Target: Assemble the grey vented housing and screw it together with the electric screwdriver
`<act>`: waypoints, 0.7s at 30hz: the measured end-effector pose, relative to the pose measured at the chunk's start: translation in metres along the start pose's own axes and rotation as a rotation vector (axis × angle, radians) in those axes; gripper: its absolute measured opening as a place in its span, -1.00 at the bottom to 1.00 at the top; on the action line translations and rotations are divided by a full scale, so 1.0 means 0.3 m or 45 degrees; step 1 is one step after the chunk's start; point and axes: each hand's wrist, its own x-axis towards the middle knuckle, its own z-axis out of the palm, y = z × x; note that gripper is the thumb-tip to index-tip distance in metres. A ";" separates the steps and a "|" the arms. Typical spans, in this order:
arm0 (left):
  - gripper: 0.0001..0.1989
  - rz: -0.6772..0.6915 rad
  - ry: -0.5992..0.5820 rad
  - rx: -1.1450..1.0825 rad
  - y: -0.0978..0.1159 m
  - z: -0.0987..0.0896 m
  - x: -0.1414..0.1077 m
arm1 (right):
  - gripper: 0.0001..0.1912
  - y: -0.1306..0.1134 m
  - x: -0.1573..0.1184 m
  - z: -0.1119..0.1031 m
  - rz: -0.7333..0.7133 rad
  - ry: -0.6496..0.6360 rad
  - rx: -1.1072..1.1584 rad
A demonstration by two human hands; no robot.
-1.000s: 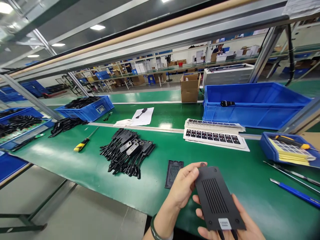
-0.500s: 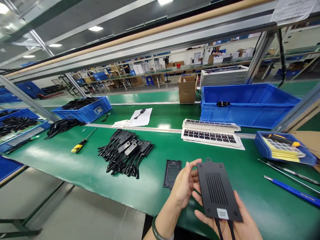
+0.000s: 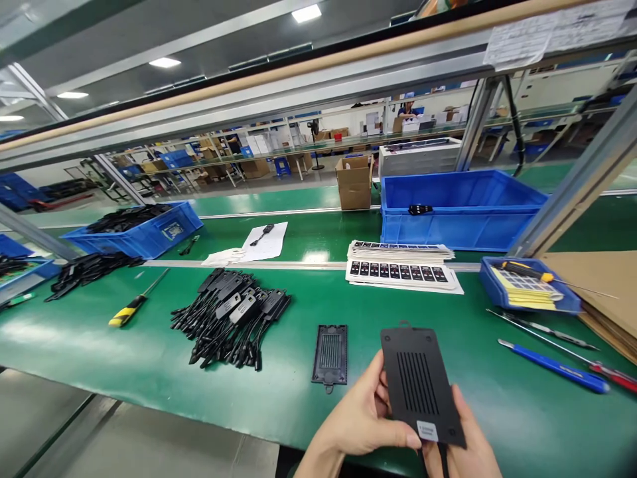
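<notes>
Between my two hands is a flat black plastic device (image 3: 421,385) with slotted vents, a small white label and two black cables at its near end. My left hand (image 3: 365,415) grips its left edge, the thumb lying beside the label. My right hand (image 3: 472,438) supports it from below and along the right edge; most of those fingers are hidden. On the green bench to the left lies a loose black cover (image 3: 331,355), ribbed inside face up. Farther left is a heap of small black modules with short cables (image 3: 233,318).
Sheets of black labels (image 3: 398,271) lie behind the device, before a large blue bin (image 3: 458,222). At right are a blue pen-shaped tool (image 3: 552,365) and a small blue tray (image 3: 530,299). A yellow-black screwdriver (image 3: 130,309) and another blue bin (image 3: 144,232) are at left.
My left hand has moved from the device's upper left edge down to its lower left, and now grips it with the thumb near the label. The view has shifted to the right.
</notes>
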 end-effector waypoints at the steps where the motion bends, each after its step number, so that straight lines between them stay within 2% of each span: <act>1: -0.05 -0.010 -0.004 0.011 0.001 -0.003 -0.004 | -0.43 0.006 0.000 -0.017 -0.008 0.017 -0.020; 4: -0.03 -0.044 -0.019 0.050 0.005 -0.002 -0.018 | -0.44 0.012 -0.001 -0.062 -0.016 0.054 -0.090; 9: 0.01 -0.093 -0.025 0.034 0.001 -0.008 -0.027 | -0.36 0.003 0.005 -0.091 0.093 -0.020 -0.119; 11: 0.05 -0.087 -0.036 0.044 -0.008 -0.017 -0.022 | -0.37 0.008 0.006 -0.088 0.066 0.007 -0.093; 14: 0.09 -0.066 -0.037 0.100 -0.022 -0.033 -0.013 | -0.49 0.022 0.002 -0.071 -0.026 0.156 -0.064; 16: 0.08 -0.066 -0.017 0.125 -0.025 -0.040 -0.010 | -0.52 0.025 -0.002 -0.052 -0.020 0.219 -0.032; 21: 0.01 -0.024 0.014 -0.021 -0.016 -0.012 -0.007 | -0.42 0.013 0.009 -0.019 0.063 0.192 0.109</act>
